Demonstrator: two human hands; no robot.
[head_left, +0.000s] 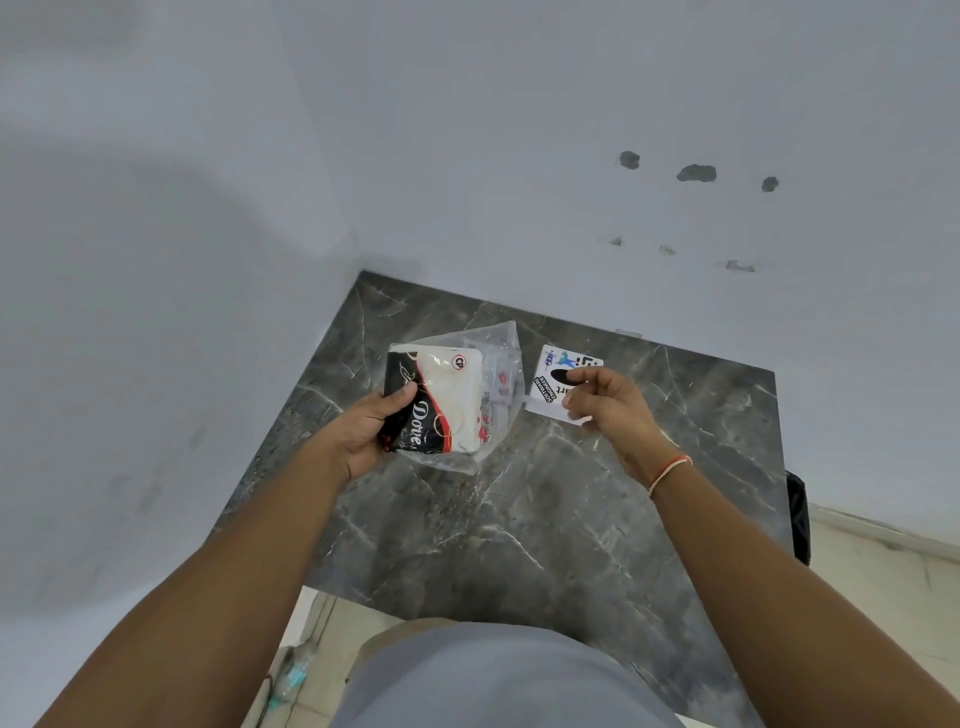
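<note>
Forearms (234, 571) out over desk (519, 519). Left hand (374, 431) grips Dove packet (431, 405) against clear bag (501, 353). Right hand (613, 410) pinches sticker card (545, 384) beside the bag, not yet in it. Packing looks about midway.

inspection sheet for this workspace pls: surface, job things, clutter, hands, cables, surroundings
surface: dark grey white-veined marble tabletop
job's things: clear plastic bag with a black, white and red Dove packet inside; white printed sticker sheet beside it
clutter: nothing seen
grippers: left hand grips the bag and packet; right hand pinches the sticker sheet
cables: nothing seen
surroundings: pale grey wall with dark holes; tiled floor
</note>
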